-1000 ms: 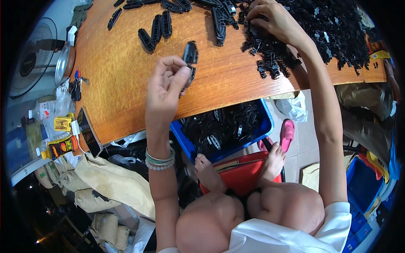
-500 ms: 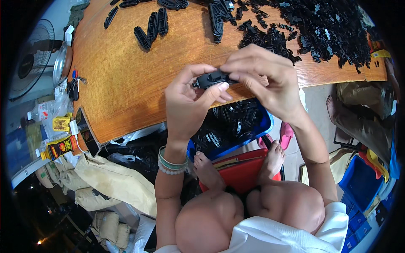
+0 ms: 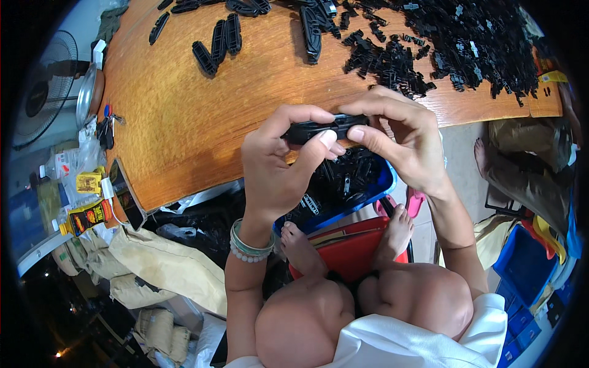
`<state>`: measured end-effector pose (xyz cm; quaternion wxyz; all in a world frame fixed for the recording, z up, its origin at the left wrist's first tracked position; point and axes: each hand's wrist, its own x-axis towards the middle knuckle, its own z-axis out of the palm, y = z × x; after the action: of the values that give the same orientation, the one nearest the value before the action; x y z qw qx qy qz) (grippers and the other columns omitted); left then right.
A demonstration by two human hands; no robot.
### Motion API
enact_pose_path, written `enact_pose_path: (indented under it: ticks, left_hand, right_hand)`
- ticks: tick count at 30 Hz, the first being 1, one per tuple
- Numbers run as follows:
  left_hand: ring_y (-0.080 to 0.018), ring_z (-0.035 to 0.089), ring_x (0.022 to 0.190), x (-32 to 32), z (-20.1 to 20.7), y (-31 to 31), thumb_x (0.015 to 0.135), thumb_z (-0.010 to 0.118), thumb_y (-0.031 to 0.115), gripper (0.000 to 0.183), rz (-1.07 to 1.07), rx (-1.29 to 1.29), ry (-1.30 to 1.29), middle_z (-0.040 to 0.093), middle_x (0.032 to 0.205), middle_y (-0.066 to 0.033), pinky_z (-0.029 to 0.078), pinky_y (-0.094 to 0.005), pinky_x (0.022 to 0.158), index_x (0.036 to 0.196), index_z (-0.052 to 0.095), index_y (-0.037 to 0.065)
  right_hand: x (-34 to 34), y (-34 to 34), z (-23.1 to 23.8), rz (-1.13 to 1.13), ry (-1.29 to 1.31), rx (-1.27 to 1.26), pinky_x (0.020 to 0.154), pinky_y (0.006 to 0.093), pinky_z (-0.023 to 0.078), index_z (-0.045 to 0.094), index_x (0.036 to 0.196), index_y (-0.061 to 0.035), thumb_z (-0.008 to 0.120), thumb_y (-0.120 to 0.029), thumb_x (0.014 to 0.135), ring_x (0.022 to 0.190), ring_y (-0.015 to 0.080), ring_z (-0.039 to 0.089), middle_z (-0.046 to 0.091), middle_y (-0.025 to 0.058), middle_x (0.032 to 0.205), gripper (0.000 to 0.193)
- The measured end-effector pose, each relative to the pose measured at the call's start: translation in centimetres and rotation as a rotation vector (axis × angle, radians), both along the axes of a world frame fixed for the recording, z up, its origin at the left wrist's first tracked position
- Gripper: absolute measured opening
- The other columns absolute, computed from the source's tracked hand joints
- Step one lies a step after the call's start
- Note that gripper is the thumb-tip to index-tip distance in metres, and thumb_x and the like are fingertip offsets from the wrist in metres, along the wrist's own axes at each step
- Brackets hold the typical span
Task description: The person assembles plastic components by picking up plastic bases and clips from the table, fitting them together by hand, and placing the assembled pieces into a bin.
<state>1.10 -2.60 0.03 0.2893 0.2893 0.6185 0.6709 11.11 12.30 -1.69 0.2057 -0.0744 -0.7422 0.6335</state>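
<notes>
Black plastic part (image 3: 325,129) level, pinched between left hand (image 3: 279,165), right hand (image 3: 405,144)

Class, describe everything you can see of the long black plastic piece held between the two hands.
The long black plastic piece is a slim, matte, dark bar with rounded ends, lying roughly level above the near edge of the wooden table. The left hand pinches its left part between thumb and fingers; the right hand covers its right end, thumb pressed beneath. Finer details are hidden by the fingers.
</notes>
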Motion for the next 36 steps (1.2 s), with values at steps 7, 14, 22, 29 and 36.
enact_pose_path:
  ticks: [7,14,22,29,36]
  left_hand:
    - [-0.0106,0.064,0.069,1.2,0.0,1.1,0.073,0.068,-0.002,0.022,-0.014,-0.071,0.171,0.064,0.082,-0.0072,0.053,-0.0224,0.06,0.093,0.059,0.0]
    - [-0.0137,0.064,0.069,2.1,-0.3,2.1,0.081,0.058,-0.007,0.017,-0.071,-0.053,0.233,0.062,0.078,-0.0097,0.052,-0.0232,0.062,0.097,0.054,-0.006]
    - [-0.0234,0.063,0.06,-6.9,-0.9,6.2,0.082,0.065,0.019,0.026,0.295,-0.301,0.951,0.062,0.068,-0.0112,0.049,-0.0321,0.057,0.098,0.057,0.0]
    - [-0.0255,0.063,0.063,-7.5,-2.6,7.5,0.082,0.063,0.015,0.026,0.287,-0.258,0.784,0.064,0.078,-0.0145,0.049,-0.0317,0.057,0.1,0.057,-0.001]
    - [-0.0141,0.061,0.066,-4.3,-1.4,1.8,0.087,0.057,0.008,0.026,0.192,0.023,-0.083,0.061,0.082,-0.0123,0.05,-0.0223,0.056,0.107,0.056,-0.01]
  right_hand:
    - [2.2,0.2,-0.4,-0.001,-0.112,-0.227,0.06,0.0208,0.041,0.066,0.099,0.0019,0.069,-0.005,0.077,0.067,0.0061,0.053,0.06,0.0032,0.081,0.023]
    - [4.0,0.4,-0.1,-0.067,-0.09,-0.207,0.056,0.0216,0.04,0.066,0.1,0.0015,0.069,-0.005,0.078,0.062,0.0073,0.051,0.058,0.0041,0.077,0.023]
    - [2.7,-1.3,0.1,-0.007,-0.066,0.207,0.061,0.0348,0.046,0.064,0.095,0.001,0.064,-0.003,0.077,0.07,0.0269,0.058,0.057,0.0136,0.078,0.018]
    - [-5.1,5.2,-1.6,-0.535,-0.065,1.035,0.073,0.0399,0.039,0.062,0.082,0.0,0.066,-0.017,0.075,0.083,0.0295,0.053,0.057,0.0137,0.081,0.019]
    - [-6.3,4.9,-1.4,-0.541,-0.215,1.245,0.077,0.0371,0.038,0.063,0.084,-0.0036,0.063,-0.013,0.075,0.089,0.0259,0.054,0.058,0.0093,0.087,0.012]
